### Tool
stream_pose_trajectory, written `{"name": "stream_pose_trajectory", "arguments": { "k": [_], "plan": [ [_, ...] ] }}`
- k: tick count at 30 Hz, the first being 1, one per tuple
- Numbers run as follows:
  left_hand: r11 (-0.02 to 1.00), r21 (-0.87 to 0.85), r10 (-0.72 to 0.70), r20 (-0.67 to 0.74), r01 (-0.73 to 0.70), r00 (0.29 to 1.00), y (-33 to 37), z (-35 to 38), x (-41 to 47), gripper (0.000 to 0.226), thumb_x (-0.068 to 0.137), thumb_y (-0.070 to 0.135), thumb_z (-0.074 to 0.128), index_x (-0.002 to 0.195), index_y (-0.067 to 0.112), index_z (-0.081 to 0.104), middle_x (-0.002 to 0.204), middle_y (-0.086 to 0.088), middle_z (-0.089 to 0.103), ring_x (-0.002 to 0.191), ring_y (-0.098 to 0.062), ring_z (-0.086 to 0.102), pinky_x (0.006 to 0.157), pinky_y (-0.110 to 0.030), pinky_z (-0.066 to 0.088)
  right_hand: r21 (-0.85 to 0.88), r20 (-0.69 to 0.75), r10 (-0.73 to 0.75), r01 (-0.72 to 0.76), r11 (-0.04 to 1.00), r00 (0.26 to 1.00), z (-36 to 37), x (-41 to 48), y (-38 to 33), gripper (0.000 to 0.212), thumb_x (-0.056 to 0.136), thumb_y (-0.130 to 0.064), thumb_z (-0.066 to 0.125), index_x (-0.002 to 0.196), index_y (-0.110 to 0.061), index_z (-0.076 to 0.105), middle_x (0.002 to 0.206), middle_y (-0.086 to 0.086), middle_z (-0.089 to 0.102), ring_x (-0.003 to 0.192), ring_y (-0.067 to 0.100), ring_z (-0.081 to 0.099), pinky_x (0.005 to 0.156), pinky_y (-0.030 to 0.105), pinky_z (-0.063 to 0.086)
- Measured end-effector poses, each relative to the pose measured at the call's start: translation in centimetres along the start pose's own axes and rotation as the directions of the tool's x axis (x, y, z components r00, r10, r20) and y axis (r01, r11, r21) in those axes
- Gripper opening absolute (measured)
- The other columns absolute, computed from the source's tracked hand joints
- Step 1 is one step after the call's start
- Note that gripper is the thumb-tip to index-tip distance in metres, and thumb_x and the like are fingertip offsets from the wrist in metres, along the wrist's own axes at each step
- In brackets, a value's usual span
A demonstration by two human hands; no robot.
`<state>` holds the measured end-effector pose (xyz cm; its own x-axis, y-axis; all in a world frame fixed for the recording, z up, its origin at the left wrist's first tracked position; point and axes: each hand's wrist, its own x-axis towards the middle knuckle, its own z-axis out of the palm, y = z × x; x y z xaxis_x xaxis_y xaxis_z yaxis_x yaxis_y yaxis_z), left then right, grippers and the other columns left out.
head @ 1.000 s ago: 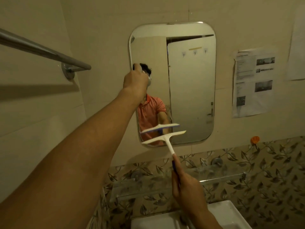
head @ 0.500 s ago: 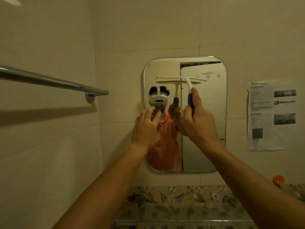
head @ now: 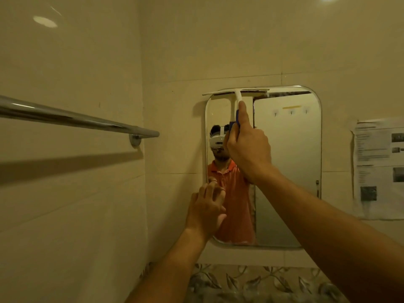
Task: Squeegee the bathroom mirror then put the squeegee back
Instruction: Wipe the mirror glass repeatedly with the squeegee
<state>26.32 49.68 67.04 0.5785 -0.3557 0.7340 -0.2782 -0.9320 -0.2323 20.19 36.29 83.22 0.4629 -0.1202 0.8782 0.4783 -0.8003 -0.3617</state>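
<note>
A rounded rectangular mirror (head: 288,162) hangs on the tiled wall ahead. My right hand (head: 248,147) grips the blue handle of a white T-shaped squeegee (head: 236,95), thumb stretched up along the stem. The blade lies level against the mirror's top edge, its left end overhanging onto the wall. My left hand (head: 205,211) presses straight fingers on the mirror's lower left edge. The mirror reflects a person in an orange shirt wearing a headset.
A chrome towel bar (head: 76,120) juts out from the left wall at chest height. A printed paper sheet (head: 378,169) is stuck to the wall right of the mirror. Leaf-patterned tiles (head: 251,283) run below the mirror.
My right hand has raised the squeegee to the mirror's top edge. My left hand has slid down the mirror's left edge to its lower part.
</note>
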Motion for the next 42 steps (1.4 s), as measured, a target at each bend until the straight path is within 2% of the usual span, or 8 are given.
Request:
{"name": "stream_pose_trajectory", "arguments": {
  "k": [9,14,20,24,27,29,33,42],
  "plan": [
    [0.997,0.062,0.042,-0.050,-0.039,0.998,0.0,2.7,-0.3,0.075,0.067,0.039,0.090,0.133,0.016,0.063,0.142,-0.021,0.053,0.131,-0.038,0.050,0.095,-0.048,0.051,-0.163,0.004,0.003,-0.003,0.987,1.000,2.3,-0.8,0.0,0.072,0.107,-0.032,0.038,0.161,-0.029,-0.010,0.072,0.005,0.056,0.054,0.013,0.051,0.045,0.024,0.036],
    [0.998,0.033,0.057,-0.046,-0.056,0.997,-0.5,3.4,-0.2,0.075,0.067,0.038,0.090,0.131,0.013,0.062,0.140,-0.021,0.054,0.132,-0.040,0.049,0.094,-0.051,0.052,-0.199,0.032,0.007,0.000,0.980,0.999,4.8,-3.9,0.9,0.078,0.107,-0.029,0.038,0.155,-0.035,-0.023,0.067,0.004,0.057,0.048,0.016,0.056,0.047,0.035,0.056],
    [0.998,0.002,0.069,-0.060,-0.069,0.996,-0.8,4.3,-0.1,0.062,0.079,0.033,0.081,0.132,0.008,0.061,0.141,-0.019,0.053,0.134,-0.037,0.047,0.095,-0.049,0.052,-0.235,0.051,0.024,-0.011,0.972,0.998,7.0,-8.4,2.0,0.089,0.104,-0.021,0.047,0.154,-0.037,-0.026,0.066,-0.001,0.052,0.049,0.012,0.053,0.053,0.031,0.056],
    [0.984,-0.135,0.090,-0.184,-0.116,0.979,-1.2,3.7,-0.8,0.078,0.082,0.038,0.077,0.145,0.007,0.041,0.143,-0.014,0.052,0.135,-0.032,0.047,0.102,-0.048,0.048,-0.242,0.111,0.039,-0.011,0.970,0.993,6.6,-11.0,2.1,0.087,0.105,-0.030,0.047,0.156,-0.032,-0.023,0.067,-0.009,0.042,0.052,0.004,0.048,0.046,0.018,0.042],
    [0.962,-0.252,0.007,-0.365,-0.106,0.931,-2.5,2.2,-0.8,0.042,0.093,0.034,0.070,0.126,0.015,0.055,0.119,-0.006,0.062,0.109,-0.026,0.061,0.091,-0.041,0.050,-0.238,0.151,0.059,-0.021,0.971,0.987,6.4,-12.9,2.2,0.084,0.106,-0.038,0.044,0.155,-0.032,-0.024,0.066,-0.012,0.037,0.051,0.003,0.044,0.045,0.014,0.031],
    [0.969,-0.240,-0.060,-0.480,-0.066,0.875,-3.8,0.7,0.2,0.024,0.099,0.027,0.056,0.119,0.017,0.063,0.112,-0.006,0.062,0.099,-0.024,0.059,0.082,-0.038,0.049,-0.251,0.161,0.056,-0.014,0.968,0.985,6.6,-14.3,2.6,0.086,0.106,-0.040,0.042,0.152,-0.034,-0.030,0.065,-0.011,0.039,0.049,0.003,0.042,0.045,0.016,0.032],
    [0.942,-0.334,-0.220,-0.567,0.023,0.793,-5.6,-4.0,5.2,0.033,0.098,0.024,0.046,0.122,0.014,0.066,0.123,-0.010,0.061,0.109,-0.024,0.055,0.088,-0.036,0.049,-0.277,0.209,0.062,-0.002,0.961,0.976,7.2,-16.3,3.9,0.096,0.105,-0.042,0.044,0.140,-0.040,-0.045,0.079,-0.004,0.054,0.055,0.008,0.052,0.051,0.022,0.042],
    [0.981,-0.195,-0.062,-0.315,-0.001,0.947,-6.6,-9.1,12.0,0.041,0.102,0.022,0.054,0.144,0.020,0.053,0.147,-0.003,0.050,0.133,-0.023,0.046,0.106,-0.039,0.044,-0.296,0.275,0.108,-0.023,0.955,0.955,6.5,-17.9,4.2,0.096,0.104,-0.040,0.045,0.147,-0.033,-0.040,0.088,-0.003,0.052,0.066,0.010,0.054,0.059,0.025,0.048]
  ]
}}
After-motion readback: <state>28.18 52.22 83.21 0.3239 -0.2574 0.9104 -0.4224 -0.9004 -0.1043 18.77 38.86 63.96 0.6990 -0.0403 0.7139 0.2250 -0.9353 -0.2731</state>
